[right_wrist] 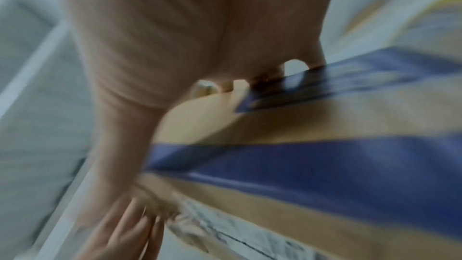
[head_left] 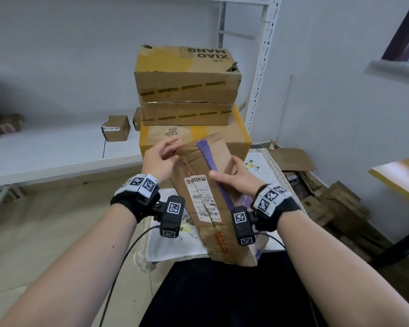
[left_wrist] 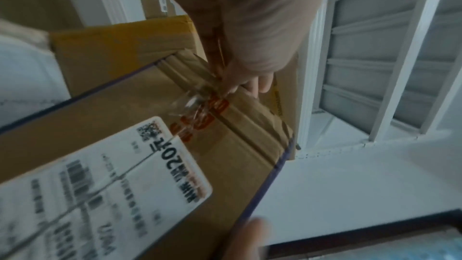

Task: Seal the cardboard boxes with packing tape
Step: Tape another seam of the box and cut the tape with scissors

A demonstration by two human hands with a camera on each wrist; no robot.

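Flat cardboard box [head_left: 208, 185] with a purple tape strip [head_left: 211, 166] and a white shipping label [head_left: 202, 200], held tilted over the lap, near end low by the dark trousers, far end raised toward the stack of boxes. Clear crumpled tape scrap [left_wrist: 192, 106] lying on red print near the far end, seen in the left wrist view. Right hand [head_left: 236, 179] gripping the box's right edge, thumb [head_left: 219, 177] laid across the top face on the purple strip, fingers curled round the side; grip pinching the box. Left hand [head_left: 159, 159] at the box's far left corner, fingers loosely spread; contact with the cardboard or the clear scrap hard to tell, view blurred. Beneath the box, a white cloth with flower print [head_left: 172, 244] covering the surface. Just beyond, a yellow-brown box [head_left: 156, 135] carrying 2 stacked boxes marked XIAOMANG [head_left: 187, 90]. Left of those, a small box [head_left: 116, 127] on a white shelf [head_left: 57, 149]. On the right, flattened cardboard [head_left: 321, 201] piled on the floor.
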